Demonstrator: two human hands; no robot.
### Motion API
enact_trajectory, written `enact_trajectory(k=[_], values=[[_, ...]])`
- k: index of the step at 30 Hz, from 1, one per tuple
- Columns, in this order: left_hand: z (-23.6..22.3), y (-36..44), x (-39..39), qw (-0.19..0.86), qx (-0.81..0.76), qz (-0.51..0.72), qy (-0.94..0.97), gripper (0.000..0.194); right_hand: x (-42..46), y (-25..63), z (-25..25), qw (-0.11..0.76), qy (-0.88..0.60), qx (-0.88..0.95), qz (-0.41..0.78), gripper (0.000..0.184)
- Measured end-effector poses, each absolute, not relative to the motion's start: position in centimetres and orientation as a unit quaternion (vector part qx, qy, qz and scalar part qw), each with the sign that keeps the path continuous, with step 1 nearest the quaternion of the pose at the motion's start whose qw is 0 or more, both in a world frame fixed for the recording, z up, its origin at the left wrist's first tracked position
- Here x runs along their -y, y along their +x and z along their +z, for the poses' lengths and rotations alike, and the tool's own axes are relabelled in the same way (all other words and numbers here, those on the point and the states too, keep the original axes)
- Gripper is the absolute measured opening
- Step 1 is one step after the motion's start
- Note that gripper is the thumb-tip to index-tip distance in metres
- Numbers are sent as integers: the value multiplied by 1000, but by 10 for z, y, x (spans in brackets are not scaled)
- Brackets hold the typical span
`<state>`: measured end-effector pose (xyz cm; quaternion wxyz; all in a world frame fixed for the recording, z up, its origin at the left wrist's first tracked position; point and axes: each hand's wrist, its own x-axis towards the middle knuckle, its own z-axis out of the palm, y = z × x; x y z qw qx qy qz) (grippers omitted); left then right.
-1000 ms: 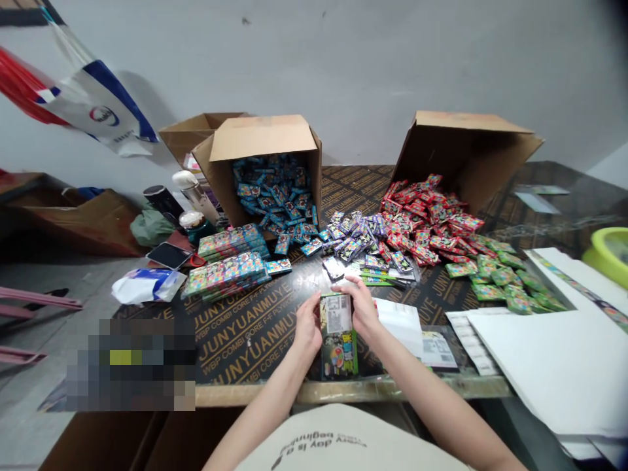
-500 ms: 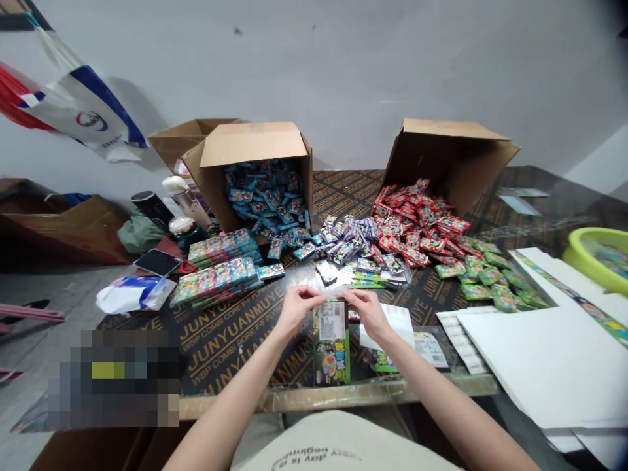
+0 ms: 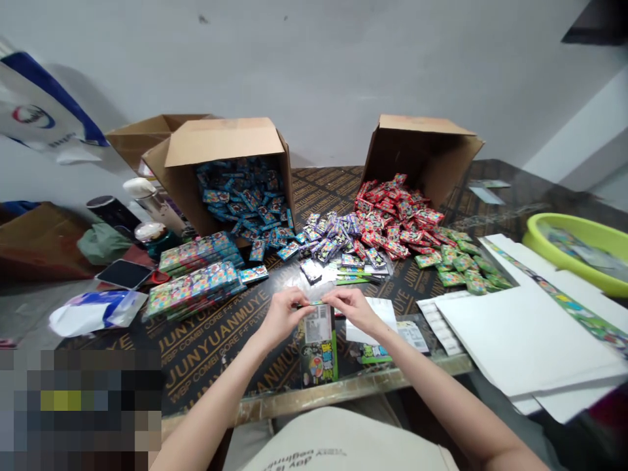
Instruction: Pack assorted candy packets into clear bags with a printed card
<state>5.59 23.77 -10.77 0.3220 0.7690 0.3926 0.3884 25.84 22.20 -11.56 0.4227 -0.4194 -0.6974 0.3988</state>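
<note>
A flat printed packaging bag (image 3: 318,356), black and green with a pale barcode label, lies near the table's front edge. At its far end, my left hand (image 3: 288,313) pinches the left part of the top edge between thumb and fingers. The right part of that same edge is pinched by my right hand (image 3: 354,309), the fingertips of both hands close together. Beyond them, clear plastic film (image 3: 314,292) shows on the table. Beside my right wrist lie a white paper sheet (image 3: 373,319) and another printed bag (image 3: 380,352), partly covered by my forearm.
Small sachets fill the middle: blue ones (image 3: 255,203) spilling from a carton (image 3: 223,140), purple (image 3: 331,235), red (image 3: 397,219) before another carton (image 3: 426,124), and green (image 3: 456,261). Stacked sachet packs (image 3: 193,291) stand left. White card sheets (image 3: 524,333) and a yellow-green basin (image 3: 534,239) are right.
My view has turned right, so the things on the table appear further left. Both hands still pinch the bag's top edge, where a narrow coloured strip now shows between the fingers.
</note>
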Motion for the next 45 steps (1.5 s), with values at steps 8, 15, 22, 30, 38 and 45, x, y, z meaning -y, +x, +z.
enact_trajectory(k=[8,15,22,30,38,45], values=[[-103,55,-237,241,-359,284,856,27,-244,360,-169,286,-676,667,127,22],[-102,59,-239,248,-369,263,856,28,-243,379,-203,225,-701,673,78,8],[-101,63,-235,262,-385,289,837,27,-223,366,-204,248,-669,699,46,16],[-105,68,-228,278,-416,364,786,18,-230,339,-163,319,-643,680,146,14],[-105,64,-226,291,-445,401,746,4,-240,252,-76,312,-437,715,447,25],[-103,65,-222,271,-445,413,747,8,-252,238,-79,242,-414,742,468,20]])
